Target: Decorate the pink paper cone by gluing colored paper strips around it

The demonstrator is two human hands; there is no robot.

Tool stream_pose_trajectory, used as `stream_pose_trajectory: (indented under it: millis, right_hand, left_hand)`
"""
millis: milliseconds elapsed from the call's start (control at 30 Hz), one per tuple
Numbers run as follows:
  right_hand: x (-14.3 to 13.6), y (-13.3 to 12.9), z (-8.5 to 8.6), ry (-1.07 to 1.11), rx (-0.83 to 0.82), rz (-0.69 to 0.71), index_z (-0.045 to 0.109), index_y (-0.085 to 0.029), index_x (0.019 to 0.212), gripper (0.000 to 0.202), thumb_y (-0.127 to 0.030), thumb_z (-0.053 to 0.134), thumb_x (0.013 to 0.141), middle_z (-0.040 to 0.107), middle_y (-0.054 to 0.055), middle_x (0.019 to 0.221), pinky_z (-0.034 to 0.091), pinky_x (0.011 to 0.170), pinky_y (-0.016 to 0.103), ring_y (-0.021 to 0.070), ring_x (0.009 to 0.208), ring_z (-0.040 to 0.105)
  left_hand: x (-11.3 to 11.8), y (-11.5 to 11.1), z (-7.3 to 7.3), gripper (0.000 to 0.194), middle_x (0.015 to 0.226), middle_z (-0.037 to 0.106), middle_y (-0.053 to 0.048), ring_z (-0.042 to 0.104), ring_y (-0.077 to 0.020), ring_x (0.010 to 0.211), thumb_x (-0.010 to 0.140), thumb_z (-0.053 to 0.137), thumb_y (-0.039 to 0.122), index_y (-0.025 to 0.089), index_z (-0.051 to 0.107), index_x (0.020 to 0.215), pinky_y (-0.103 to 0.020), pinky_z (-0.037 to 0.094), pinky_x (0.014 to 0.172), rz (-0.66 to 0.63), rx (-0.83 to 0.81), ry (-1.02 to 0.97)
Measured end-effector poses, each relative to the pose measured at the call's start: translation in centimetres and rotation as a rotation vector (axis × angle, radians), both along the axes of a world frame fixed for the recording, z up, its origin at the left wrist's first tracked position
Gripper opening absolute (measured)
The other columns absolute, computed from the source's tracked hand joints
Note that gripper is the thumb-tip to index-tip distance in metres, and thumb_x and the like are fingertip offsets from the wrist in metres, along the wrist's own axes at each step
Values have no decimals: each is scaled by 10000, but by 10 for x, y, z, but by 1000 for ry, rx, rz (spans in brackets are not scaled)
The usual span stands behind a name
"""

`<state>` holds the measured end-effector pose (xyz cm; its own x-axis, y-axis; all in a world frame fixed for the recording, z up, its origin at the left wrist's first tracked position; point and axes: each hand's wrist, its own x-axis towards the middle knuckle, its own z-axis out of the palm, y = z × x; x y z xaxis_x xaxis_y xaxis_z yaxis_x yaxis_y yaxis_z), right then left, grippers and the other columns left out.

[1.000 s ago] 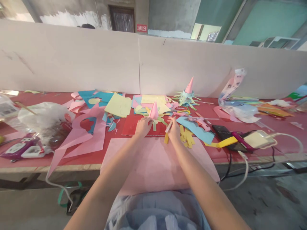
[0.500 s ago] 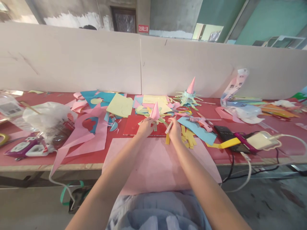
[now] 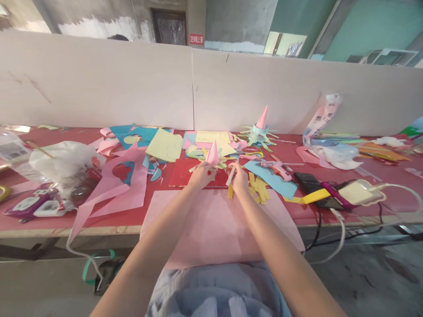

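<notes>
My left hand (image 3: pixel 201 176) is closed on the lower part of a pink paper cone (image 3: pixel 213 153), which points upward with pale green and yellow strips around its base. To its right, my right hand (image 3: pixel 239 178) pinches a slim pale stick (image 3: pixel 230 176), tilted; its exact kind I cannot make out. Both hands are over a red board (image 3: pixel 176 175). Yellow paper strips (image 3: pixel 259 190) lie beside my right hand. Behind it stands a similar finished-looking piece, a pink cone (image 3: pixel 263 118) on a light blue ring with green curled strips.
Right of my hands lie a pink glue gun (image 3: pixel 276 169) on blue paper (image 3: pixel 287 186), a black phone (image 3: pixel 306 182) and white cables. Cut pink paper (image 3: pixel 135 189) and a plastic bag (image 3: pixel 66 158) are at left. A white partition (image 3: pixel 132 83) runs along the back.
My right hand and the pale stick have shifted very slightly. The green strip seen reaching toward my right hand shows less now. My left hand keeps its place at the cone.
</notes>
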<state>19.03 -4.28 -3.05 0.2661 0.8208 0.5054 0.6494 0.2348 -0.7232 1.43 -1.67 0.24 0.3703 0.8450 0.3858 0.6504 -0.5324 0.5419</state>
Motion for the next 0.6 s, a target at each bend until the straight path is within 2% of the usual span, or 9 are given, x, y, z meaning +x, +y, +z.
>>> stream_pose_trajectory:
  millis: [133, 367, 467, 600]
  right_hand:
    - [0, -2, 2, 2, -23, 3, 590, -242, 961, 293, -187, 458, 706, 673, -18, 817, 446, 628, 246, 157, 742, 624]
    - [0, -4, 3, 18, 8, -38, 590, -229, 926, 275, -181, 441, 699, 649, -10, 806, 428, 610, 255, 154, 684, 585]
    - [-2, -2, 5, 29, 55, -41, 587, -233, 937, 266, -192, 422, 733, 655, 1, 858, 446, 673, 272, 166, 762, 600]
    - [-7, -3, 11, 24, 135, -16, 597, -224, 926, 200, -274, 467, 782, 661, 25, 909, 457, 779, 313, 193, 876, 603]
  left_hand:
    - [0, -1, 2, 234, 1050, 620, -29, 552, -182, 1050, 850, 483, 299, 250, 685, 959, -297, 423, 943, -22, 6, 8]
    - [0, -1, 0, 242, 1043, 611, -26, 557, -177, 1022, 856, 466, 299, 256, 681, 958, -300, 411, 950, -9, 30, 37]
    - [0, 0, 0, 245, 1013, 617, -30, 550, -186, 1012, 857, 461, 293, 252, 684, 953, -336, 369, 992, 9, 52, 64]
    - [0, -2, 1, 240, 1016, 605, -39, 547, -196, 984, 846, 483, 295, 262, 689, 966, -426, 248, 1070, 23, 90, 120]
